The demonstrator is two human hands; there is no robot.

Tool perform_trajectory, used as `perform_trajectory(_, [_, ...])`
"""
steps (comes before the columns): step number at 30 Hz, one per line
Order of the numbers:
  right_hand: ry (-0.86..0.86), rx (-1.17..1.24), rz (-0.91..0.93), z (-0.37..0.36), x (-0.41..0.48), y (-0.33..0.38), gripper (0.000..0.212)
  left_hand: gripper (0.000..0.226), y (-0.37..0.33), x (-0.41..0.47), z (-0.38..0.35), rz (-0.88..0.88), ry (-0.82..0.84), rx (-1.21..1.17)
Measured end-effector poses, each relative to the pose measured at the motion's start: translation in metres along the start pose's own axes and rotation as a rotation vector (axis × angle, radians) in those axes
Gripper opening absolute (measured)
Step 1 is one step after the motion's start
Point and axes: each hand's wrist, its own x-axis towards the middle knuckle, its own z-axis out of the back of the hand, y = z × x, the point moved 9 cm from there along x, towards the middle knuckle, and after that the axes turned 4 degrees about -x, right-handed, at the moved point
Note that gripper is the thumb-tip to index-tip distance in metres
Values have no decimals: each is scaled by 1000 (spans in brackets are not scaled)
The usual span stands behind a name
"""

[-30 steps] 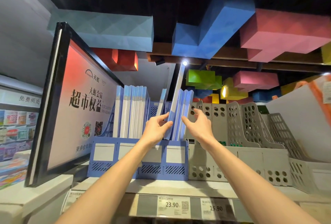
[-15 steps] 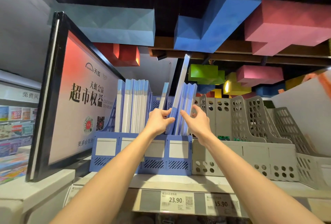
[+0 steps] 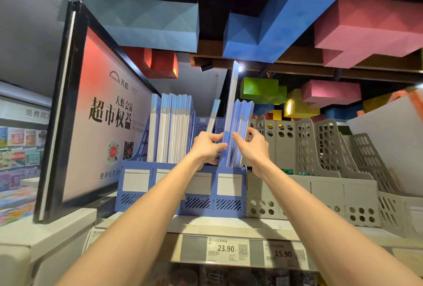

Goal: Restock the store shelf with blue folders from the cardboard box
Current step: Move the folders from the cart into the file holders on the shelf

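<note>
A blue file rack [image 3: 229, 201] stands on the shelf [image 3: 229, 226] with blue folders upright in its slots. Several folders [image 3: 171, 125] fill the left slots, and one leans alone in the third slot [image 3: 214, 114]. My left hand [image 3: 207, 148] pinches a tall blue folder [image 3: 232, 102] that sticks up above the others in the right slot. My right hand [image 3: 251, 146] presses with straight fingers against the folders [image 3: 246, 116] standing to its right. The cardboard box is out of view.
A framed red and white sign [image 3: 103, 125] stands to the left of the rack. Grey perforated file racks [image 3: 320, 160] line the shelf to the right. Price tags [image 3: 226, 249] run along the shelf edge. Coloured blocks [image 3: 274, 22] hang overhead.
The tall folder has slid a little lower into the right slot. Both hands have stayed on the folders, closing in slightly around them.
</note>
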Motion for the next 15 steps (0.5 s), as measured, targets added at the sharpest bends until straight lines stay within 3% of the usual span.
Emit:
perform_trajectory(3, [-18, 16, 0, -1, 2, 0, 61, 55, 1, 0, -3, -5, -6, 16])
perform_trajectory(7, [-11, 23, 9, -2, 3, -4, 63, 50, -11, 0, -5, -116, 39, 235])
perform_trajectory(15, [-22, 68, 16, -2, 1, -4, 61, 26, 5, -10, 3, -71, 151, 359])
